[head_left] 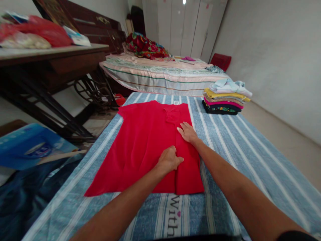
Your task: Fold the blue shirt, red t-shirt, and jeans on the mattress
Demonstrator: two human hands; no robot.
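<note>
Shows a striped sheet point(253, 147) bearing a red shirt point(142, 144) under two hands.
Stretches from near to far in blue and white, with a bed point(160, 75) beyond, then a table point(75, 55) at far left, holding red and pale bags; includes, on the sheet's middle, the shirt, laid out flat, hem nearest, left sleeve spread outward, right side folded inward with the sleeve on top; adds a blue pack point(37, 144) below the table and a stack point(223, 100) of folded clothes on the sheet, beyond and to the right of the shirt; ends with the right hand point(188, 132) palm down on the folded strip, fingers apart, and the left hand point(170, 159) nearer, at the fold's edge, fingers curled; cannot tell whether pinching cloth.
</note>
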